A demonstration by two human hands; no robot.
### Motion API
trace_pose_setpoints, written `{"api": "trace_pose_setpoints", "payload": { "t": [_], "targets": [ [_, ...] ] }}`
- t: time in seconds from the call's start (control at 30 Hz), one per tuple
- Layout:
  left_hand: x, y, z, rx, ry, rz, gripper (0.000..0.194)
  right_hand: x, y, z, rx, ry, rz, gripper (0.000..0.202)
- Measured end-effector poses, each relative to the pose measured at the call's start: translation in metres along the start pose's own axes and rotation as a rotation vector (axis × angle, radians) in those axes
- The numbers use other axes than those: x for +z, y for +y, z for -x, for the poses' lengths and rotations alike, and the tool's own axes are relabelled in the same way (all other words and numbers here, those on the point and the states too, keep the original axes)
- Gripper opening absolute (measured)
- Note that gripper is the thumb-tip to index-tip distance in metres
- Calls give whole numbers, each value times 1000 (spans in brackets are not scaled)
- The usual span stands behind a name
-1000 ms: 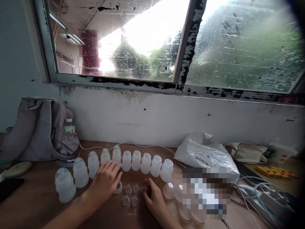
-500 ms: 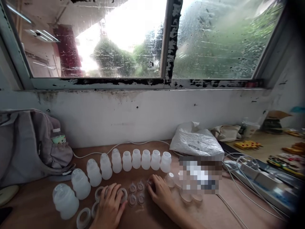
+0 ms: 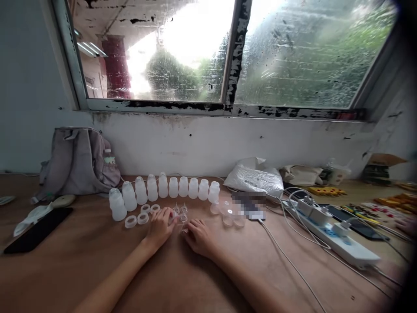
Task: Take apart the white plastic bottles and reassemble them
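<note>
My left hand (image 3: 160, 226) rests on the table with its fingers curled, thumb and fingers about a translucent white ring. Several more collar rings (image 3: 143, 218) lie flat to its left. Just right of that hand, clear silicone nipples (image 3: 183, 217) stand in a small cluster. My right hand (image 3: 200, 237) is on their near side, its fingers bent in against the closest nipple (image 3: 183, 231), partly covered by the fingertips. Behind both hands an arc of frosted baby bottles (image 3: 163, 187) stands upright. Those on the left carry clear domed caps; those on the right are open at the top.
Clear domed caps (image 3: 228, 219) sit right of my right hand, beside a partly blurred phone (image 3: 256, 213) with a cable. A white power strip (image 3: 332, 237) with plugs lies farther right. A grey backpack (image 3: 81, 161) and a black slab (image 3: 39, 230) are at left, a silver bag (image 3: 257, 176) behind.
The view has drawn back, so things look smaller and more table shows. My right hand has moved from the far right of the nipples to their near side. My left hand has curled at a ring.
</note>
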State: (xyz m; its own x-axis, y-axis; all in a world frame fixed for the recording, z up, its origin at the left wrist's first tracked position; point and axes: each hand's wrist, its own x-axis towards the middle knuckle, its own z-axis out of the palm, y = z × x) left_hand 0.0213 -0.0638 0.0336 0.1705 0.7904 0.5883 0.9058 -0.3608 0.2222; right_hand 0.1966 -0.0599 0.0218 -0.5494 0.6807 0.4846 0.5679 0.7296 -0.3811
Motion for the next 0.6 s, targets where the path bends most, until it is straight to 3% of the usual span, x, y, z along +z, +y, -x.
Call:
{"api": "trace_pose_setpoints", "payload": {
  "t": [0.1, 0.23, 0.37, 0.47, 0.6],
  "targets": [
    [3, 5, 2, 81, 10, 97, 20, 3, 5, -4, 148, -11, -236, 26],
    [10, 2, 8, 256, -46, 191, 21, 6, 22, -9, 286, 65, -454, 32],
    [10, 4, 14, 294, -57, 249, 25, 7, 27, -8, 299, 104, -459, 30],
    [7, 8, 16, 313, -127, 247, 24, 7, 25, -8, 288, 104, -426, 30],
    [7, 8, 18, 258, -223, 207, 42, 8, 23, -8, 283, 111, -397, 29]
  ]
}}
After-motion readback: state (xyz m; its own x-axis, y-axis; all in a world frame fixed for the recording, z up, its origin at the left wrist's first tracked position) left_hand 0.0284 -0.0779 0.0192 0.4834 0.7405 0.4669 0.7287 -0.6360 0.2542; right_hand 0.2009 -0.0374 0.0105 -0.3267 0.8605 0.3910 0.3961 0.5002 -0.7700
